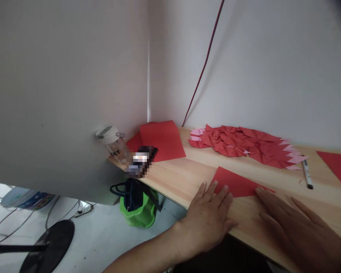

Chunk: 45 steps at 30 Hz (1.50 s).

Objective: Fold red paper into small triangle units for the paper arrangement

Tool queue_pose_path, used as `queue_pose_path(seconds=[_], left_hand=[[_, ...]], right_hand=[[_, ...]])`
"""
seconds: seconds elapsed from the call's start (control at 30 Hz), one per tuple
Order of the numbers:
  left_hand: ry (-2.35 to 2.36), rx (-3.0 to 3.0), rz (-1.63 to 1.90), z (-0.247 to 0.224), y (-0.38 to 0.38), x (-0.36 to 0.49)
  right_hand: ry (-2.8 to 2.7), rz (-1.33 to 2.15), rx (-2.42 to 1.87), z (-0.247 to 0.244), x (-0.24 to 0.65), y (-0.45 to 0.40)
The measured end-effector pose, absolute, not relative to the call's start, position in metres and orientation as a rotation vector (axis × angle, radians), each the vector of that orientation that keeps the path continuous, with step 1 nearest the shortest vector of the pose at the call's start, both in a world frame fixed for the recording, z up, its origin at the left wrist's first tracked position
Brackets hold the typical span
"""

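Red sheet (238, 184); red-and-pink paper pieces (238, 144); pale wood-grained tabletop (170, 178).

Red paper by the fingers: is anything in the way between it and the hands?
Nothing that shows: the left hand and the right hand both have fingers on the paper. The pen lies farther back, beyond the right hand, not between.

You have matt red paper (235, 184) near the front edge of your smooth wooden table (170, 176), a plastic-looking bottle (116, 148) at its front-left corner.
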<state>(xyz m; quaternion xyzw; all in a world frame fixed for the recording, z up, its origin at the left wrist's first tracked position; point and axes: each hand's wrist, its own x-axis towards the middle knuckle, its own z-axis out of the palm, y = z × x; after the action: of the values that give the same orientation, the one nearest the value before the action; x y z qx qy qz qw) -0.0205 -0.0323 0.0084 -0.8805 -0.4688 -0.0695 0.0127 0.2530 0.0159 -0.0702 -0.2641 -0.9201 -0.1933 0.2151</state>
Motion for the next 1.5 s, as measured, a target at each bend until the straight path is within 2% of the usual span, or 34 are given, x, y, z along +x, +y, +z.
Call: queue_pose_path(seconds=[0.33, 0.7, 1.07, 1.3, 1.4, 1.5], left_hand=[[-1.479, -2.741, -0.229, 0.01, -0.037, -0.02], [-1.475, -2.709, -0.234, 0.005, -0.038, -0.018], [-1.502, -2.737, -0.265, 0.006, -0.037, -0.02], [-1.42, -2.703, -0.264, 0.002, -0.06, -0.023], [-1.325, -2.677, -0.379, -0.009, -0.072, -0.033], [-1.302, -2.619, -0.667, -0.02, -0.079, -0.044]], right_hand=[[-2.546, -0.588, -0.853, -0.067, 0.25, 0.015], [-2.581, -0.349, -1.114, -0.032, 0.171, -0.02], [-2.47, -0.578, -1.076, -0.03, 0.223, -0.007], [-2.468, -0.509, -1.062, -0.034, 0.244, -0.001], [-2.503, -0.424, -1.078, -0.037, 0.241, -0.006], [-2.48, -0.347, -1.069, -0.045, 0.237, -0.013]])
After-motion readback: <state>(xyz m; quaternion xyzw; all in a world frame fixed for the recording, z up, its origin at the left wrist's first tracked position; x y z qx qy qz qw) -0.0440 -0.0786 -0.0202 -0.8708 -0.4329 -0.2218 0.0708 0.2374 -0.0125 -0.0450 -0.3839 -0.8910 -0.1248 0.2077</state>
